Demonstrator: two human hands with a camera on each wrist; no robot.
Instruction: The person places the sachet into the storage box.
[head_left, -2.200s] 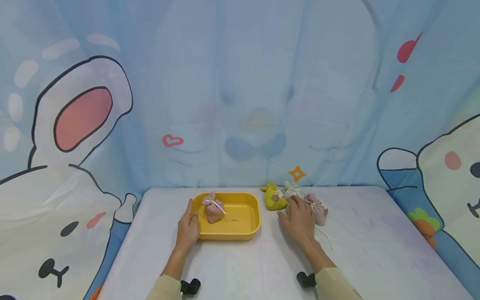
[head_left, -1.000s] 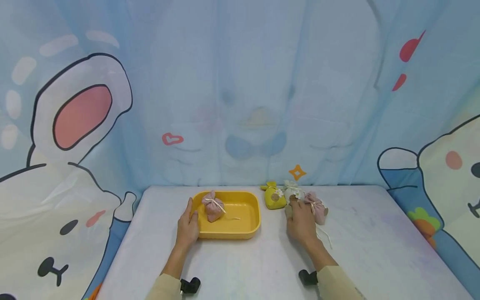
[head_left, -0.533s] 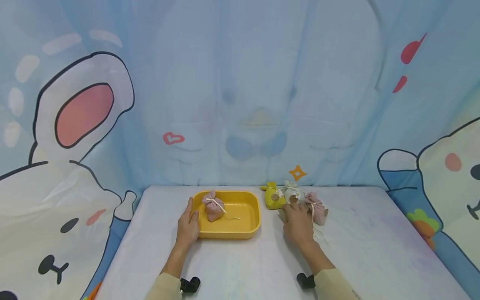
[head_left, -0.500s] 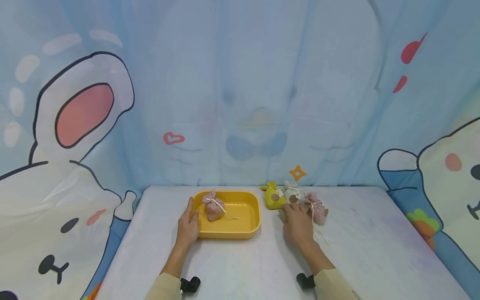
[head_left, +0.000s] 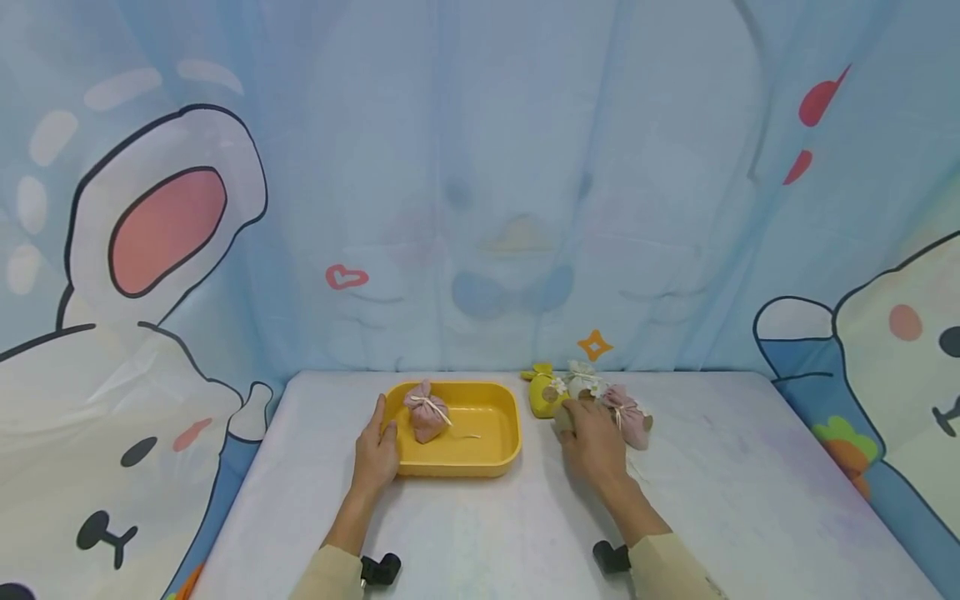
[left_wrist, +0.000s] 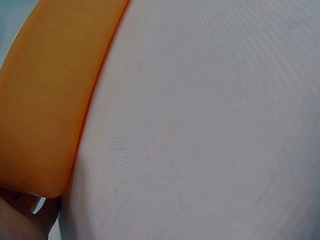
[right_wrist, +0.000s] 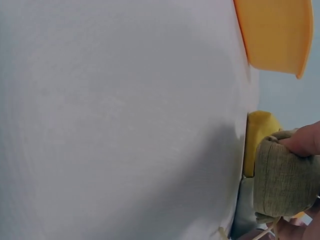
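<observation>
At the left end of the yellow tray (head_left: 480,461), my left hand (head_left: 377,454) grips the wall with the thumb at the rim. A pink drawstring pouch (head_left: 427,421) with a pale cord tie lies inside the tray. My right hand (head_left: 596,446) pinches a small olive-green cloth pouch (right_wrist: 282,177) between thumb and fingers; its cord dangles below in the right wrist view. Just beyond that hand lie a yellow-green pouch (head_left: 542,400) and a white pouch (head_left: 579,383), each with white flowers. Another pink pouch (head_left: 628,421) lies at the hand's right.
The table (head_left: 480,542) has a pale white cover. A blue cartoon-printed curtain (head_left: 480,183) hangs right behind its far edge. Black wrist mounts show below both hands, the left one (head_left: 381,571) and the right one (head_left: 611,558).
My right hand has shifted about the pouches and now has the olive-green pouch lifted in its fingers. The pink pouch beside it has moved slightly left. The left hand and tray stay put.
</observation>
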